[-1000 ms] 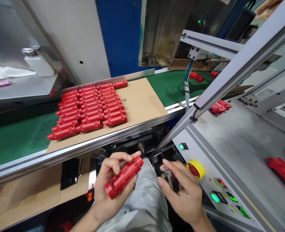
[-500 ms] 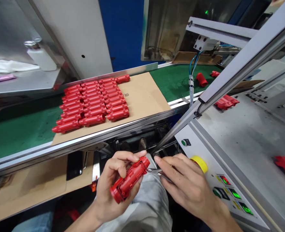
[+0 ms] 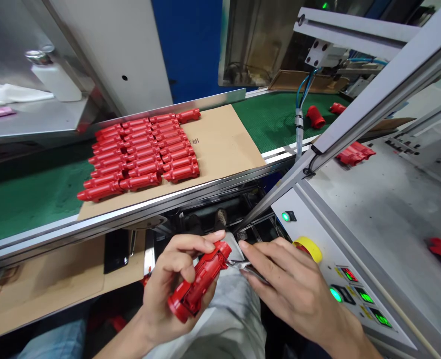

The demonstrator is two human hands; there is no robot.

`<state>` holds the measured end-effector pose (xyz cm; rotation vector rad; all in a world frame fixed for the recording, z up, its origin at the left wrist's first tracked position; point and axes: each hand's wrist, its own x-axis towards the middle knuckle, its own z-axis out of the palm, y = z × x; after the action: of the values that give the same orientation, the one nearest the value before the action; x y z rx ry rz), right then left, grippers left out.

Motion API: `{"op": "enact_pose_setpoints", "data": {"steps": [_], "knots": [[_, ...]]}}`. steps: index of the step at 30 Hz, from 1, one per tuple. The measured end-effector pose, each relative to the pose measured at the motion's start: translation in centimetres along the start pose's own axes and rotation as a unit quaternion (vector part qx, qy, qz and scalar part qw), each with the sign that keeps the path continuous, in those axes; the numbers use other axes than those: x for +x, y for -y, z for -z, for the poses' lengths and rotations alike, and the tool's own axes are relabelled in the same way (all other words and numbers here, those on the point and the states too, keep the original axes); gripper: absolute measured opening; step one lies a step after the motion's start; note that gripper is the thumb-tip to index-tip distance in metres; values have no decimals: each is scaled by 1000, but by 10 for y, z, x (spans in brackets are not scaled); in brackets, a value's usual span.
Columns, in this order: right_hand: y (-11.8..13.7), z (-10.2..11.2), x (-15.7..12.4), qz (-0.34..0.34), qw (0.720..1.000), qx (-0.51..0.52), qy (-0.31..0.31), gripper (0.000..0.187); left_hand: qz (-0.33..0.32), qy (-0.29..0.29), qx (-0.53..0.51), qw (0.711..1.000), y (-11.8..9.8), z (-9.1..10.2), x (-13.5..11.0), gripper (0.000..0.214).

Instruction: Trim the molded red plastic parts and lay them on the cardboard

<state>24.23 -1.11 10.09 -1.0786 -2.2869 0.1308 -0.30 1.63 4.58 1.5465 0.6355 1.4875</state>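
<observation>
My left hand [image 3: 177,279] is wrapped around a red plastic cylindrical housing [image 3: 201,281], tilted with its upper end toward the right. Ribs and slots show along its open side. In my right hand [image 3: 287,284] is a pair of small metal nippers [image 3: 242,265], the handles mostly hidden by the fingers. Their narrow jaws reach the housing's side near its upper end and seem to touch it. Beyond my hands, several similar red housings [image 3: 141,149] lie in tidy rows on a cardboard sheet [image 3: 223,139].
The cardboard rests on a green conveyor belt [image 3: 265,124] with a metal rail. To the right stand an aluminium post [image 3: 369,89] and a control panel with a yellow-ringed button [image 3: 310,248]. More red parts [image 3: 355,152] lie on the grey machine table. A dark phone [image 3: 116,252] sits below the belt.
The nippers' jaws have shifted slightly against the housing, and the housing has tipped a little. Two green buttons on the control panel are now lit. The view has moved slightly.
</observation>
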Motion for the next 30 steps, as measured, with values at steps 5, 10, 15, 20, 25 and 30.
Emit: {"op": "enact_pose_setpoints", "data": {"steps": [5,10,15,20,25,30], "knots": [[1,1,2,1,1000,-1,2,52,4,-11,-4,1000,-2,-3,3,43],[-2,1,2,4,1000,-2,2,52,-1,10,5,1000,-4,-1,5,43],[-3,-1,3,0,1000,1,5,52,1,14,12,1000,-4,2,5,43],[-7,-9,1,1,1000,12,-1,56,12,25,-1,1000,1,5,2,44],[-18,-20,0,-177,958,218,-60,38,35,12,-29,999,5,5,1,44],[-14,-12,0,-240,944,216,-75,42,34,4,-33,999,2,5,4,43]]}}
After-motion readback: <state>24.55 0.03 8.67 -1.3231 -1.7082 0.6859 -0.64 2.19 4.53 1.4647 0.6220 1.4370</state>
